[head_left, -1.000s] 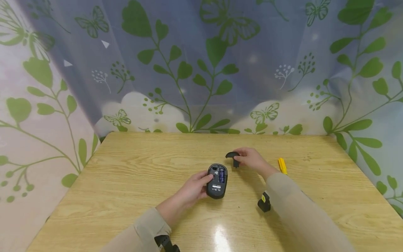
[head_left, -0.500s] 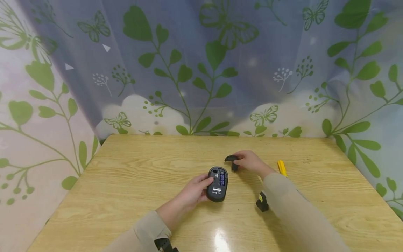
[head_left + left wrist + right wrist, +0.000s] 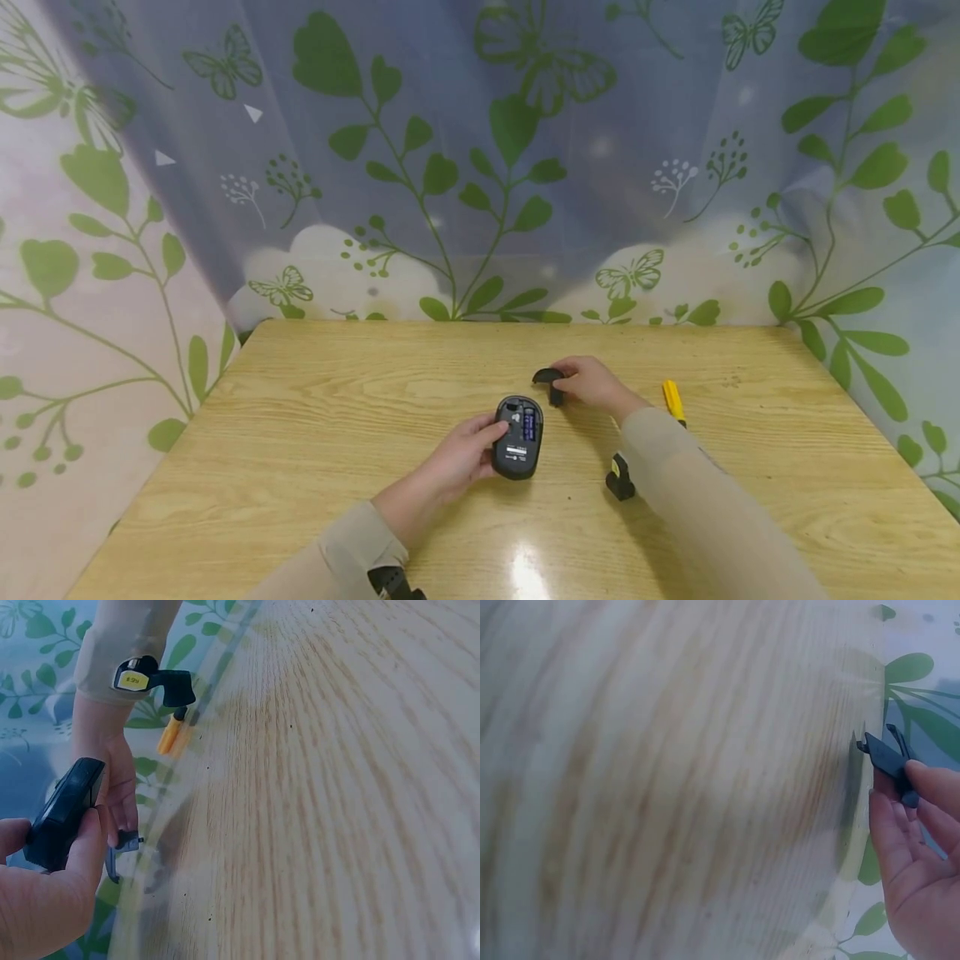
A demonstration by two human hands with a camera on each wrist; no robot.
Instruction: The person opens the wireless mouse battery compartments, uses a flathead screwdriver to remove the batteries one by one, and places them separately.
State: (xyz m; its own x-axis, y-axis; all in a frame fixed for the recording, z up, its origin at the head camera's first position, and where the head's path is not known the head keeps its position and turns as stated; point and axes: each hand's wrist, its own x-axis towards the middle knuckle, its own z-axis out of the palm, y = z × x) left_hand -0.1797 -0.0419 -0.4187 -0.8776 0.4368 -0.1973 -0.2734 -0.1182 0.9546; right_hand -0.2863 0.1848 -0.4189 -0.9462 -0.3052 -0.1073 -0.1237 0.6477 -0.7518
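My left hand (image 3: pixel 459 457) grips a black computer mouse (image 3: pixel 517 462), its underside turned up toward the head camera. Purple batteries (image 3: pixel 529 423) lie in the mouse's uncovered compartment, beside a white label. In the left wrist view the mouse (image 3: pixel 64 814) shows edge-on between thumb and fingers. Farther back and to the right, my right hand (image 3: pixel 591 385) pinches a black mouse cover (image 3: pixel 550 377) with a curved top and a flat tab pointing down. The right wrist view shows this cover (image 3: pixel 889 765) held at its edge by thumb and fingertips, apart from the mouse.
A yellow-handled tool (image 3: pixel 672 400) lies on the wooden table (image 3: pixel 337 400), just beyond my right forearm. Black camera mounts (image 3: pixel 619 479) stick out from both wrists. Behind the table's back edge hangs a leaf-patterned curtain (image 3: pixel 420 167).
My right hand and the cover have shifted slightly left, a little closer to above the mouse. My left hand holds the mouse in nearly the same place.
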